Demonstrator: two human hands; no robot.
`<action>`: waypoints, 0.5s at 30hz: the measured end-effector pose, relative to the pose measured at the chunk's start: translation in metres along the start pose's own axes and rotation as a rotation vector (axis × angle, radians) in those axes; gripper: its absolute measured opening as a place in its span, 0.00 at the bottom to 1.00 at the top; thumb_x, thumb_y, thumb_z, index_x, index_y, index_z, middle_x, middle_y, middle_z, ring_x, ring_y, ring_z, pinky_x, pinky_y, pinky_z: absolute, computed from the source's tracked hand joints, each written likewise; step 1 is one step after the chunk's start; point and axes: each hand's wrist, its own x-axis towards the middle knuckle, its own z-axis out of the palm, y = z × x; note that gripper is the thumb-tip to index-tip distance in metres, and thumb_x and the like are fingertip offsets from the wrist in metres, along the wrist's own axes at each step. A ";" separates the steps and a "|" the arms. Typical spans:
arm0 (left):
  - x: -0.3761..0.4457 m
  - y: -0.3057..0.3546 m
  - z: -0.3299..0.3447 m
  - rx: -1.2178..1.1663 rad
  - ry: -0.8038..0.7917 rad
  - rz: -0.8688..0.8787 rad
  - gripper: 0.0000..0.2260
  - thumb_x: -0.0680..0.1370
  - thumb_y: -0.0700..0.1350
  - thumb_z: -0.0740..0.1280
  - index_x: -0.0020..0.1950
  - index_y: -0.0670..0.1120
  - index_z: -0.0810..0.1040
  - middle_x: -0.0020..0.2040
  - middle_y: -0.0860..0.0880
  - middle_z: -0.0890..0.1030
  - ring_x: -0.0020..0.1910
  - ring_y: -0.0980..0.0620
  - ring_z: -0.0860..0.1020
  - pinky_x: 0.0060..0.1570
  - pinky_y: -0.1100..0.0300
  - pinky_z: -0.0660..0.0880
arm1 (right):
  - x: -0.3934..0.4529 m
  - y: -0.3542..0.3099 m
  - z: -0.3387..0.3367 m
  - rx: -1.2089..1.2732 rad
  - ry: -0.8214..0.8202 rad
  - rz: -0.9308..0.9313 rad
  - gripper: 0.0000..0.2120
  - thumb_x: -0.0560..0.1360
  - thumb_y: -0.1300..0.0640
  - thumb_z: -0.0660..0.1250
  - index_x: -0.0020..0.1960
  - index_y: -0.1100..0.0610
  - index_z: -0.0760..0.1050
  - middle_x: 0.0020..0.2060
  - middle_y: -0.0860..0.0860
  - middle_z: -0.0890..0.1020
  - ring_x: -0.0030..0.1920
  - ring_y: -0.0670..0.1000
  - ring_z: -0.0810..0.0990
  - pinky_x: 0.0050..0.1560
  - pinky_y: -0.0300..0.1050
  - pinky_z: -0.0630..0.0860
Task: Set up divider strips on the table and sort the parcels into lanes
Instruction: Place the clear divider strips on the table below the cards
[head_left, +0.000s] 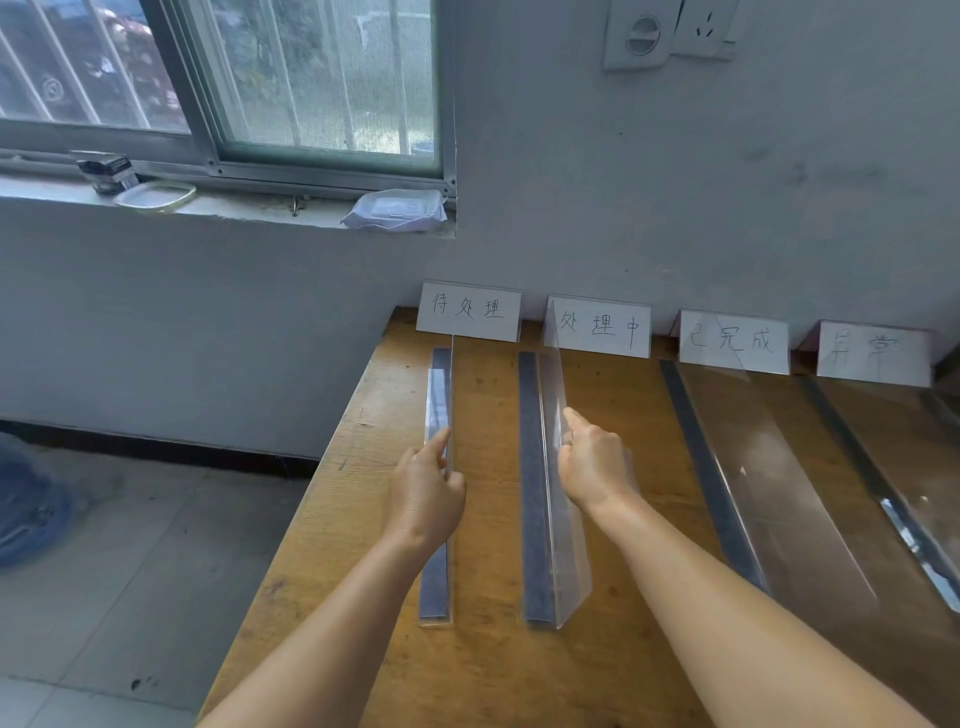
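Observation:
Several clear L-shaped divider strips with dark bases stand in a row on the wooden table (493, 675). My left hand (426, 488) pinches the upright wall of the leftmost strip (435, 571), index finger stretched along it. My right hand (592, 462) grips the top edge of the second strip (545, 519), index finger pointing forward. A third strip (727, 493) and a fourth strip (893, 499) lie to the right. Several handwritten label cards stand at the wall, the leftmost card (468, 310) behind the first lane. No parcels are in view.
The table's left edge (311, 493) drops to a tiled floor, where a blue object (26, 509) lies. A window sill (218, 205) holds a small box, a lid and a wipes pack. A wall socket (670, 31) sits above the cards.

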 end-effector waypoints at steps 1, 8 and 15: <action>0.001 0.000 0.001 -0.001 -0.001 -0.002 0.25 0.78 0.40 0.61 0.74 0.54 0.65 0.56 0.51 0.76 0.49 0.58 0.70 0.45 0.67 0.65 | 0.003 0.001 0.000 -0.006 0.004 0.000 0.24 0.80 0.61 0.55 0.75 0.52 0.59 0.57 0.54 0.81 0.54 0.56 0.79 0.45 0.42 0.72; 0.005 -0.001 0.003 -0.020 -0.011 -0.019 0.25 0.78 0.41 0.62 0.74 0.55 0.64 0.58 0.50 0.76 0.51 0.57 0.71 0.48 0.63 0.68 | 0.016 0.005 -0.001 -0.005 0.016 0.017 0.23 0.81 0.60 0.56 0.75 0.52 0.60 0.58 0.55 0.80 0.54 0.54 0.79 0.44 0.40 0.72; 0.006 0.000 0.003 -0.009 -0.007 -0.022 0.24 0.78 0.41 0.62 0.74 0.55 0.65 0.58 0.50 0.76 0.51 0.55 0.74 0.49 0.61 0.71 | 0.018 0.006 -0.004 0.020 -0.033 0.017 0.24 0.81 0.59 0.57 0.76 0.53 0.58 0.58 0.54 0.80 0.53 0.54 0.79 0.43 0.41 0.73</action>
